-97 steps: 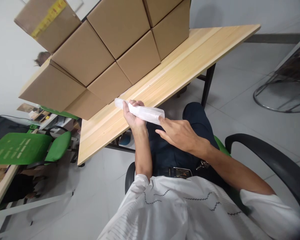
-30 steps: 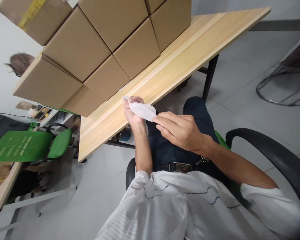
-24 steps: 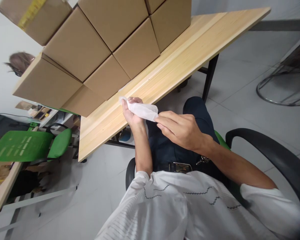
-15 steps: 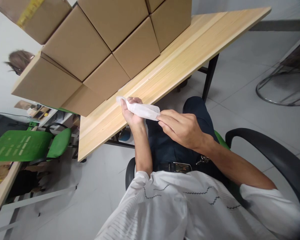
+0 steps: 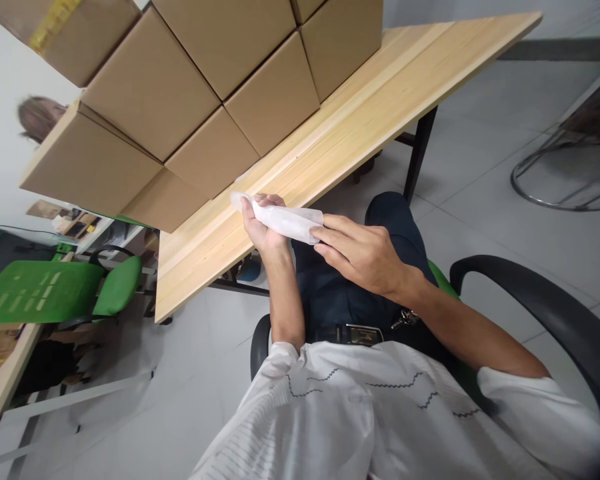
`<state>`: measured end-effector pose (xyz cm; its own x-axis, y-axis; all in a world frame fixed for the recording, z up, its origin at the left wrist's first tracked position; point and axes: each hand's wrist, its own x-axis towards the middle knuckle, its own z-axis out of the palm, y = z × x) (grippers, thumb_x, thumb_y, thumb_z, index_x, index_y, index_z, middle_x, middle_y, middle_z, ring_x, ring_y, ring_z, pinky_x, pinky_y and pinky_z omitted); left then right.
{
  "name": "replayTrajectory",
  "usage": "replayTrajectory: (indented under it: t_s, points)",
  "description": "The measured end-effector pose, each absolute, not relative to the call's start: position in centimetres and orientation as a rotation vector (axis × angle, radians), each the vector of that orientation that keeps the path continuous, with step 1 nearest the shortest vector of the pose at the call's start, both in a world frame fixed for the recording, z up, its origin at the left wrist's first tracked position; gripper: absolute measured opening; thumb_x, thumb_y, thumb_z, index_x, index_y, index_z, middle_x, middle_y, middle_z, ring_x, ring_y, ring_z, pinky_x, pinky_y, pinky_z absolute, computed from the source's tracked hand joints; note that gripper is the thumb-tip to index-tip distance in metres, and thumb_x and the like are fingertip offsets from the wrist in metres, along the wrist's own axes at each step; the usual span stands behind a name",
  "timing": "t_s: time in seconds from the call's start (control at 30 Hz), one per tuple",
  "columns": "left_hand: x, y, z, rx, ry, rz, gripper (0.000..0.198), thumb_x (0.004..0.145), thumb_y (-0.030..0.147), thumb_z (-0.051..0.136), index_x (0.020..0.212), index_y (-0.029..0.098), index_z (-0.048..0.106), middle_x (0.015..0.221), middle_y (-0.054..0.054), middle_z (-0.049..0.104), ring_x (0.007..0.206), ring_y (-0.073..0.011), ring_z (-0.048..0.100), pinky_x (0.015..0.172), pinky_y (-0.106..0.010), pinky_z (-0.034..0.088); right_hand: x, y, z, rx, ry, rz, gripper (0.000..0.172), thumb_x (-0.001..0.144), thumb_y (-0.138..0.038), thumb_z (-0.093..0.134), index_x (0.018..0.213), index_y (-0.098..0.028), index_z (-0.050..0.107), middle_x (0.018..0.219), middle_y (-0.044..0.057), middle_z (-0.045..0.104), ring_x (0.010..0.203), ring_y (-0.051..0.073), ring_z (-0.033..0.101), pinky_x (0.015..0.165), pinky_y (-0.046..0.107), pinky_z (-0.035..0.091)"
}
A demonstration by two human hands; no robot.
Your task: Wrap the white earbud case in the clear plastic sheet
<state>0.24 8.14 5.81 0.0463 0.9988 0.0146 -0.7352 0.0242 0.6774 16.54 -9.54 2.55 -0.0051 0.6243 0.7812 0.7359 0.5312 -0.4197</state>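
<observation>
A long white, slightly see-through wrapped bundle (image 5: 290,222) lies across both hands, above my lap and close to the table's front edge. What is inside the wrapping cannot be made out. My left hand (image 5: 263,223) is curled around its left part from below, thumb on the near side and fingertips on the far side. At the right end, my right hand (image 5: 363,252) holds the wrapping's edge, with the index finger lying along the end and the other fingers beneath it; the thumb is mostly hidden.
Stacked cardboard boxes (image 5: 150,87) stand along the back of the wooden table (image 5: 380,127). Behind them, at left, part of a person's head (image 5: 40,119) shows. Green chairs (image 5: 45,290) are at left, a metal-framed stool (image 5: 555,177) at right. A black armrest (image 5: 525,287) flanks my right arm.
The fingers of my right hand have shifted slightly and spread at the bundle's right end, which looks a little wider. My left hand keeps its hold.
</observation>
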Motion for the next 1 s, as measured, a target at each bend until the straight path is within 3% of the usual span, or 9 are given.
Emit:
replayTrajectory:
  t_s: [0.27,0.4,0.5,0.6,0.77,0.9,1.0]
  points:
    - [0.5,7.4,6.4,0.692,0.579,1.51,0.047,0.124,0.048,0.042,0.085,0.027,0.058,0.071,0.001,0.054,0.065,-0.0151,0.056,0.09,-0.03,0.064,16.2,-9.2,3.0,-0.962,-1.534,0.267,0.032,0.119,-0.029,0.055,0.119,-0.022,0.086,0.135,0.009,0.084,0.125,0.024,0.081,0.108,0.035,0.066]
    - [0.4,6.8,6.6,0.743,0.541,1.537,0.044,0.122,0.053,0.046,0.089,0.026,0.059,0.075,0.002,0.054,0.067,-0.015,0.057,0.093,-0.032,0.063,16.3,-9.1,3.4,-1.029,-1.456,0.447,0.034,0.115,-0.028,0.057,0.093,-0.022,0.082,0.119,0.008,0.085,0.109,0.024,0.081,0.101,0.036,0.065]
    - [0.5,6.4,6.5,0.794,0.559,1.573,0.047,0.116,0.066,0.06,0.09,0.026,0.06,0.076,0.003,0.056,0.068,-0.0148,0.058,0.091,-0.034,0.063,16.3,-8.6,3.0,-1.028,-1.372,0.621,0.03,0.111,-0.031,0.064,0.092,-0.021,0.085,0.112,0.007,0.085,0.101,0.023,0.081,0.101,0.036,0.066]
    - [0.8,5.9,6.7,0.804,0.563,1.611,0.052,0.11,0.073,0.066,0.089,0.026,0.063,0.077,0.003,0.058,0.067,-0.0138,0.058,0.089,-0.033,0.062,16.1,-7.9,2.3,-0.998,-1.249,0.752,0.025,0.107,-0.042,0.074,0.105,-0.023,0.091,0.117,0.007,0.087,0.107,0.025,0.083,0.104,0.039,0.066]
    - [1.5,5.2,7.2,0.786,0.561,1.634,0.051,0.113,0.07,0.065,0.088,0.025,0.063,0.075,0.004,0.058,0.062,-0.011,0.055,0.084,-0.03,0.06,15.4,-7.0,1.5,-0.903,-1.111,0.807,0.038,0.104,-0.061,0.082,0.114,-0.026,0.092,0.13,0.007,0.087,0.125,0.03,0.082,0.116,0.046,0.065]
    - [2.0,5.1,7.3,0.728,0.539,1.616,0.049,0.117,0.063,0.062,0.086,0.025,0.059,0.071,0.007,0.054,0.057,-0.0088,0.052,0.081,-0.026,0.058,14.8,-7.1,1.5,-0.811,-1.071,0.702,0.035,0.106,-0.061,0.081,0.106,-0.028,0.09,0.15,0.007,0.08,0.146,0.032,0.073,0.133,0.054,0.053]
    - [2.4,5.2,7.5,0.698,0.587,1.604,0.05,0.117,0.062,0.062,0.085,0.025,0.057,0.07,0.007,0.054,0.057,-0.0089,0.053,0.078,-0.024,0.058,14.2,-7.2,1.8,-0.789,-1.038,0.675,0.037,0.107,-0.063,0.079,0.098,-0.027,0.087,0.16,0.007,0.075,0.153,0.034,0.068,0.136,0.058,0.049]
